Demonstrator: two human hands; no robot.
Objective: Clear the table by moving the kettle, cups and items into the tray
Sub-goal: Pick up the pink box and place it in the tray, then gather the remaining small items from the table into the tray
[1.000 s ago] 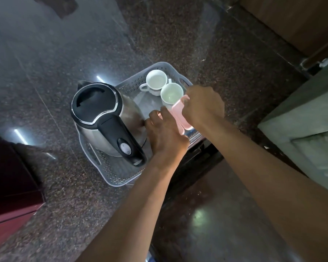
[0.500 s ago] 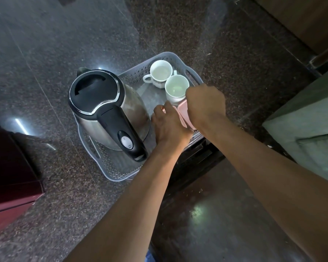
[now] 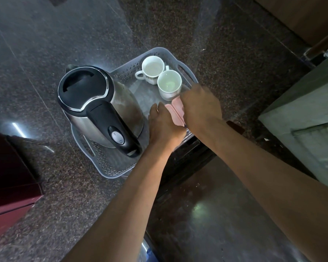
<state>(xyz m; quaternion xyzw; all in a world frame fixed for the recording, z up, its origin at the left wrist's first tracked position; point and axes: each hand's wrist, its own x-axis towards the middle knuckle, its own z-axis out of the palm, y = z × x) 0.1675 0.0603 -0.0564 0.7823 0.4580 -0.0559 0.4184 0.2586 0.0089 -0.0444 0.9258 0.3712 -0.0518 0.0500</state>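
Note:
A grey perforated tray [image 3: 110, 167] rests on the dark granite counter. In it stands a steel kettle [image 3: 95, 103] with a black lid and handle on the left, and two white cups [image 3: 152, 69] [image 3: 169, 84] at the far right corner. A flat pink item [image 3: 175, 112] lies at the tray's near right side. My right hand [image 3: 201, 106] grips its far end and my left hand [image 3: 164, 121] rests on its left side, fingers over it. The hands hide most of the pink item.
A dark red box [image 3: 9, 178] sits at the left near the counter edge. The counter's front edge runs just below the tray, with dark floor beyond. A grey-green cushion or seat [image 3: 307, 133] is at the right.
Both hands and the pink item have lowered slightly into the tray's near right side. The kettle and cups have stayed in place; the view shifted a little.

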